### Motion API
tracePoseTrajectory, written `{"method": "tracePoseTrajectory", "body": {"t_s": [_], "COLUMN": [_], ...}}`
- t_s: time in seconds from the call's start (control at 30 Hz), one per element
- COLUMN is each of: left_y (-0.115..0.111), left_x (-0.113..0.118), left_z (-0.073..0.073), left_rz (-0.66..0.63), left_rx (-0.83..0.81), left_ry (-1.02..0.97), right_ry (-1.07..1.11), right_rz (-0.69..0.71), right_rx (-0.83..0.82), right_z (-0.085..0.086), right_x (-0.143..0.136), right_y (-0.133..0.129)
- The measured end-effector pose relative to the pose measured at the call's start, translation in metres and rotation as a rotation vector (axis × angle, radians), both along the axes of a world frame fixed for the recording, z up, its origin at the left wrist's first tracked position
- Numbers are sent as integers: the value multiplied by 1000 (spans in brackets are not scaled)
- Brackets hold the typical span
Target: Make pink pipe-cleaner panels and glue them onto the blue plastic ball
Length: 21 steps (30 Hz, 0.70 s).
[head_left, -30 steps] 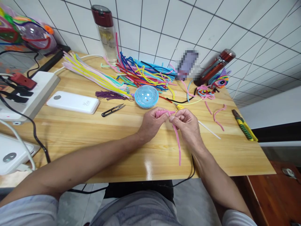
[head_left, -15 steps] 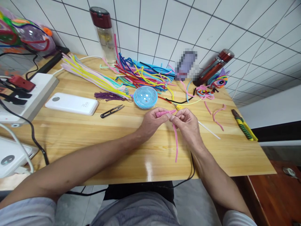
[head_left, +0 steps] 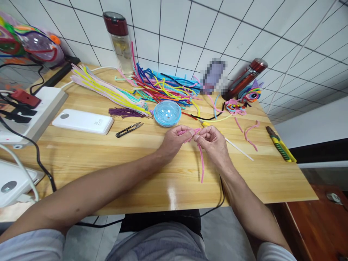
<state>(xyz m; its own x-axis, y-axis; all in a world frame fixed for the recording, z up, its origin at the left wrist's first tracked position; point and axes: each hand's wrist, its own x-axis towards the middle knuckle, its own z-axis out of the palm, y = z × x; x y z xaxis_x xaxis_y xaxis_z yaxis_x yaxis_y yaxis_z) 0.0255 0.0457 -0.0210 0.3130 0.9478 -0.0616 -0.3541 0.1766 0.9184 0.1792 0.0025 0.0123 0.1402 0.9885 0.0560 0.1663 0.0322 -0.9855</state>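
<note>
Over the middle of the wooden table, my left hand [head_left: 176, 140] is closed on a coiled bundle of pink pipe cleaner [head_left: 201, 165]. One loose pink end hangs down below the fingers. My right hand [head_left: 213, 142] is beside it, thumb and forefinger pinched at the pink pipe cleaner close to my left thumb. The coiled part is mostly covered by the left fingers. Just beyond the hands sits a light blue bowl [head_left: 167, 114]. A yellow-handled tool [head_left: 207, 124], partly hidden, and a white stick [head_left: 240, 149] lie near my right hand.
Black thread snips [head_left: 129, 129], a white power bank [head_left: 83, 121] and a purple tassel [head_left: 125, 112] lie left. Many coloured pipe cleaners [head_left: 165, 87] are heaped behind, near a clear bottle [head_left: 118, 43]. Right are a red thermos [head_left: 244, 79] and pliers [head_left: 280, 144]. A power strip [head_left: 50, 105] is far left.
The hands stay together with small finger movements on the pink pipe cleaner. Its hanging end has shifted slightly left and up, and the view has moved a little.
</note>
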Motion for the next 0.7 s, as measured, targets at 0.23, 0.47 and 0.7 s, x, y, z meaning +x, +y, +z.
{"method": "tracePoseTrajectory", "body": {"t_s": [0.23,0.47,0.7], "left_y": [0,2,4], "left_x": [2,5,3], "left_z": [-2,-9,-8], "left_rz": [1,-29,-53], "left_rx": [-50,-115,-77], "left_ry": [-6,-90,-82], "right_ry": [6,12,-6], "right_rz": [0,-25,-20], "right_rx": [-18,-27,-39], "right_z": [-5,-4,-2], "right_x": [0,4,4], "right_y": [-1,1,0]}}
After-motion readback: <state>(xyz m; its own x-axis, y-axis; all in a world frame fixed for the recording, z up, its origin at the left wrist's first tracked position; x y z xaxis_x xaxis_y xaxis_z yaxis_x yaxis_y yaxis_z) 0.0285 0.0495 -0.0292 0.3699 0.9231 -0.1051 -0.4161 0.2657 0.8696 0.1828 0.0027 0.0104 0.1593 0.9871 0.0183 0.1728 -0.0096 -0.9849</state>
